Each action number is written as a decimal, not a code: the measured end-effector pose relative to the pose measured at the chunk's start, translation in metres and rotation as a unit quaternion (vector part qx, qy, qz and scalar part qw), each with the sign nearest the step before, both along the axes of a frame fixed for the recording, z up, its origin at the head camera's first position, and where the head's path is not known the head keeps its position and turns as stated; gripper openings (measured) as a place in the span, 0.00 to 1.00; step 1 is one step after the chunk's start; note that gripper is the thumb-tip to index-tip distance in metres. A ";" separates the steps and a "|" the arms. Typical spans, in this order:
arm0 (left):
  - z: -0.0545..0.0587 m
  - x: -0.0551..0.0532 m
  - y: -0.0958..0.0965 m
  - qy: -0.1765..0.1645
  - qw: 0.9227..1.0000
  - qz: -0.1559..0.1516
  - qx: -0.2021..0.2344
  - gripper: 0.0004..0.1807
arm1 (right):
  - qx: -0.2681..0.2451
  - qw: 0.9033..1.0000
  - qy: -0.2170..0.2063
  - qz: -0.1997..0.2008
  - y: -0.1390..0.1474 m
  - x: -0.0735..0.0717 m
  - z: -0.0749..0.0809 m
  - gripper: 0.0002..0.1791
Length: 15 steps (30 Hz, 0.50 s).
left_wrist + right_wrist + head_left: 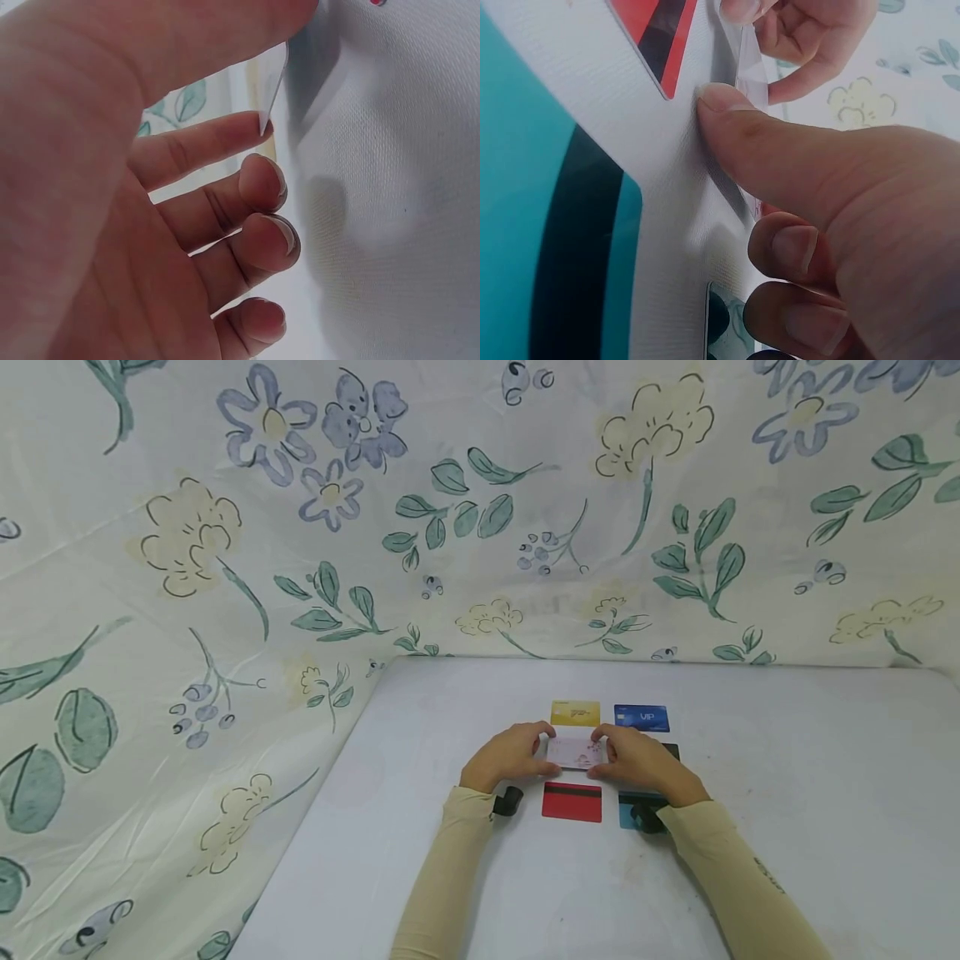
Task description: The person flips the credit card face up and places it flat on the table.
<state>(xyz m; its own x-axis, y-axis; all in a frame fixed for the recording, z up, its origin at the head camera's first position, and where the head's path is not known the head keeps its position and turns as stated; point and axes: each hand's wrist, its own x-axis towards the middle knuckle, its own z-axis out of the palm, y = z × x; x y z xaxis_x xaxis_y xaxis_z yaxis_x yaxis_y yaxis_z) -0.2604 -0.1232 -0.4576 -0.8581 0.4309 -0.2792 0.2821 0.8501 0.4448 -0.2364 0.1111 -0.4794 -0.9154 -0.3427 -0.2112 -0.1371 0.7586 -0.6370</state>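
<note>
Both hands hold a pale pink card with a small floral print (pixel 573 753), one at each end, close over the white table. My left hand (pixel 513 752) pinches its left end between thumb and forefinger; in the left wrist view the card (pixel 272 86) shows as a thin edge, the other fingers bent beside it. At the right end, my right hand (pixel 643 757) grips with thumb and forefinger. The right wrist view shows the card (pixel 751 71) tilted off the table, with a shadow beneath. My right forefinger is mostly hidden there.
Around the pink card lie a yellow card (pixel 575 712), a blue VIP card (pixel 641 717), a red card with a dark stripe (pixel 572 802) and a teal striped card (pixel 517 165). A dark-patterned card (pixel 731 322) is partly under my right hand. Floral cloth (pixel 450 568) hangs behind the table (pixel 360 852).
</note>
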 end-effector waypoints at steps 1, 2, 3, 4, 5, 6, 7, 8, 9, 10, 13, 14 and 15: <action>0.000 0.000 0.000 -0.002 1.000 0.002 0.000 0.33 | 0.000 1.000 -0.002 -0.003 0.000 0.000 0.000 0.33; 0.000 0.000 0.000 -0.003 1.000 0.003 0.000 0.33 | 0.000 1.000 -0.002 -0.003 0.000 0.000 0.000 0.34; 0.000 0.001 0.000 -0.004 1.000 0.004 0.000 0.33 | -0.001 1.000 -0.002 -0.004 -0.001 0.000 0.000 0.34; 0.000 0.001 0.000 -0.005 1.000 0.005 0.000 0.32 | 0.000 1.000 -0.002 -0.004 -0.001 0.000 0.000 0.34; 0.000 0.001 0.000 -0.005 1.000 0.006 0.000 0.33 | 0.001 1.000 -0.002 -0.005 -0.001 0.000 -0.001 0.34; 0.000 0.001 0.000 -0.005 1.000 0.007 -0.001 0.33 | 0.003 1.000 -0.001 -0.003 -0.001 0.000 0.000 0.34; 0.000 0.001 0.000 -0.006 1.000 0.007 -0.002 0.32 | 0.003 1.000 -0.002 -0.005 -0.002 0.000 0.000 0.34; 0.000 0.001 0.000 -0.005 1.000 0.007 -0.002 0.32 | 0.005 1.000 -0.002 -0.005 -0.002 0.000 0.000 0.34; 0.000 0.002 0.000 -0.005 1.000 0.007 -0.003 0.32 | 0.006 1.000 -0.002 -0.005 -0.002 0.000 0.000 0.34; 0.000 0.002 0.000 -0.005 1.000 0.008 -0.003 0.32 | 0.007 1.000 -0.002 -0.005 -0.002 0.000 0.001 0.34; 0.000 0.002 0.000 -0.004 1.000 0.007 -0.003 0.32 | 0.009 1.000 -0.003 -0.005 -0.002 0.000 0.001 0.34; 0.000 0.002 0.000 -0.003 1.000 0.006 -0.003 0.32 | 0.011 1.000 -0.002 -0.005 -0.002 0.000 0.001 0.34; 0.000 0.002 0.000 -0.003 1.000 0.005 -0.003 0.32 | 0.012 1.000 -0.002 -0.005 -0.002 0.000 0.001 0.34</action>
<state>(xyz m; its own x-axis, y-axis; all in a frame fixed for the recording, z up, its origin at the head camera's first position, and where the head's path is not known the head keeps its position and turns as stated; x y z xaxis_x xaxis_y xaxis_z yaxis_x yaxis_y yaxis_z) -0.2585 -0.1232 -0.4575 -0.8605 0.4213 -0.2863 0.2715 0.8550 0.4419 -0.2367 0.1088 -0.4783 -0.9177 -0.3291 -0.2224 -0.1274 0.7743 -0.6198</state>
